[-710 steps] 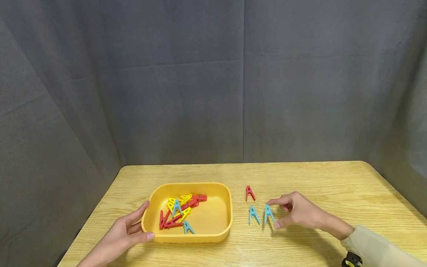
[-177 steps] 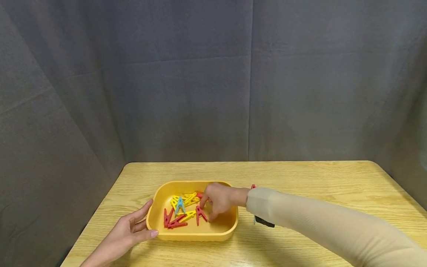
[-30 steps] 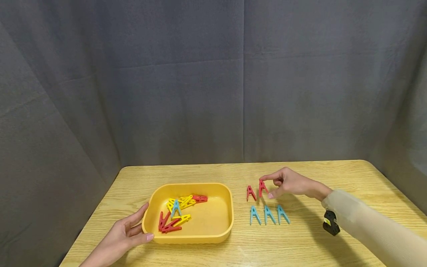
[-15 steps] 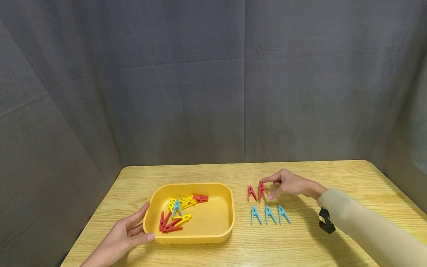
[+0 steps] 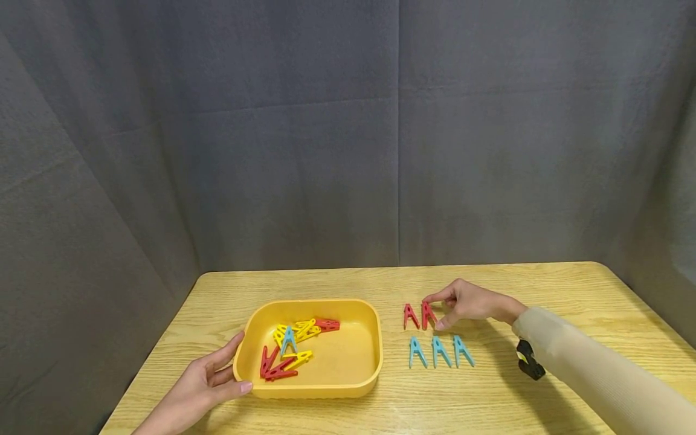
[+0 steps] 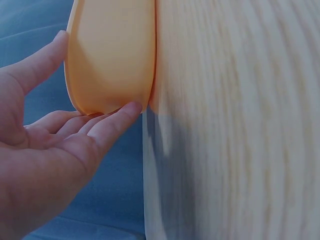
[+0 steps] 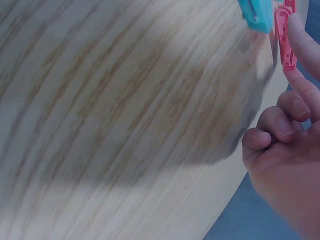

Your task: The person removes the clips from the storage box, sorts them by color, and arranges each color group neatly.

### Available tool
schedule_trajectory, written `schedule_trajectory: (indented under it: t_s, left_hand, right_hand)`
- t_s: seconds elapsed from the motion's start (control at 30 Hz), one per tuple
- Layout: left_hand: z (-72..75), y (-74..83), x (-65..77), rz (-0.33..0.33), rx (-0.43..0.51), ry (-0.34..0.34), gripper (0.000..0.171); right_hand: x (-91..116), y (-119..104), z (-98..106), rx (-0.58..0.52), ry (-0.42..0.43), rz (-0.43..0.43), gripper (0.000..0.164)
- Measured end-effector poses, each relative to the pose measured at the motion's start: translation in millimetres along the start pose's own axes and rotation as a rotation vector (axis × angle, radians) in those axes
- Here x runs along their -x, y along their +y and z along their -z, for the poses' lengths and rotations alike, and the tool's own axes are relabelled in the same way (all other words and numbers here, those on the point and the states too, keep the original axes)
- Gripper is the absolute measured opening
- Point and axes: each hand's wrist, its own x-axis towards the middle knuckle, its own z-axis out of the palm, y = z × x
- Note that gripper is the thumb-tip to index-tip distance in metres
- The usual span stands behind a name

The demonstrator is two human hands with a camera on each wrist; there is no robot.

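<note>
My right hand (image 5: 472, 302) pinches a red clothespin (image 5: 426, 315) between thumb and index finger, down at the tabletop. In the right wrist view the red clothespin (image 7: 283, 37) spans thumb and fingertip, the other fingers are curled in, and a blue clothespin (image 7: 259, 16) shows beside it. Just left of it lies another red clothespin (image 5: 410, 316). A row of three blue clothespins (image 5: 441, 351) lies nearer the front. My left hand (image 5: 198, 382) holds the left end of the yellow tray (image 5: 348, 386), index finger at the rim and thumb at its front corner.
Inside the tray, red clothespins (image 5: 281, 370), yellow clothespins (image 5: 307, 329) and a blue clothespin (image 5: 289, 340) lie heaped toward the left. The wooden table (image 5: 489, 399) ends at a grey curtain (image 5: 304, 151) behind. A black device (image 5: 528, 360) hangs at the right wrist.
Earlier, blue clothespins went to the row and my right hand reached into the tray. Over the last second it has lowered the red clothespin beside the other red one. The left hand stays put.
</note>
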Motion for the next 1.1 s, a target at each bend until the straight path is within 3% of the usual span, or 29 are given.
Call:
schedule_trajectory:
  t_s: [0.37,0.6,1.1]
  left_hand:
    - [-0.8,0.6,0.9,-0.013,0.011,-0.014,0.093]
    - [-2.0,2.1,0.8,0.022,-0.034,0.018,0.093]
    - [-1.5,2.0,0.7,0.022,-0.022,0.015,0.094]
  right_hand:
    - [-2.3,3.5,-1.5,0.040,-0.022,0.065,0.066]
    - [-3.1,3.4,-1.8,0.057,-0.019,0.065,0.066]
    - [-2.4,5.0,-3.5,0.059,0.005,0.071,0.066]
